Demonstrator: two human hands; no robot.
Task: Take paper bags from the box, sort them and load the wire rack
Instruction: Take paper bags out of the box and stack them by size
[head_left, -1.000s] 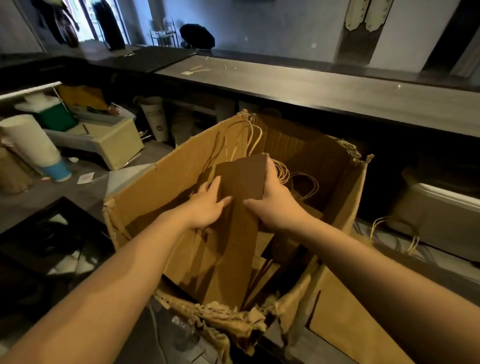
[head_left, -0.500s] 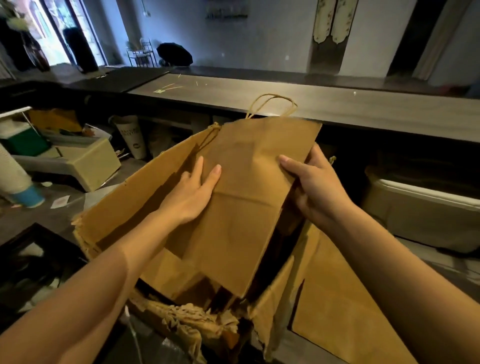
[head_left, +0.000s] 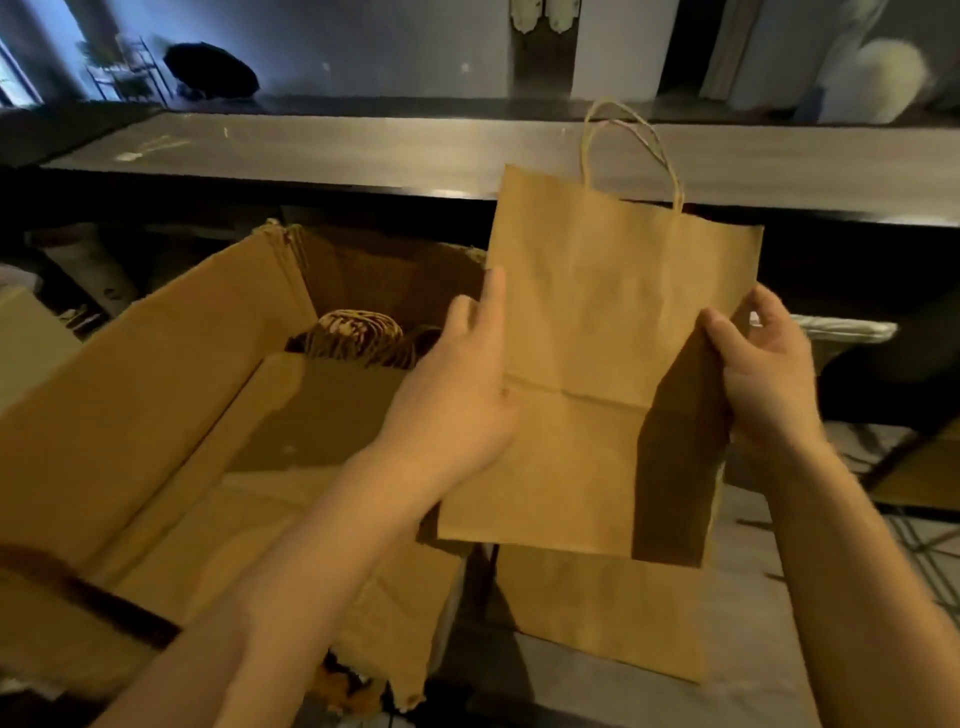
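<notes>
Brown paper bag (head_left: 587, 322), plain front

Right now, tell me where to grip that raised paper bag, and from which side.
Take the paper bag by its long side edges at mid-height, coming in from left and right, where the left hand and right hand meet it. It is folded flat and upright; the top handle might let it swing.

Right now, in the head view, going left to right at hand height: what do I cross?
cardboard box → left hand → paper bag → right hand
</notes>
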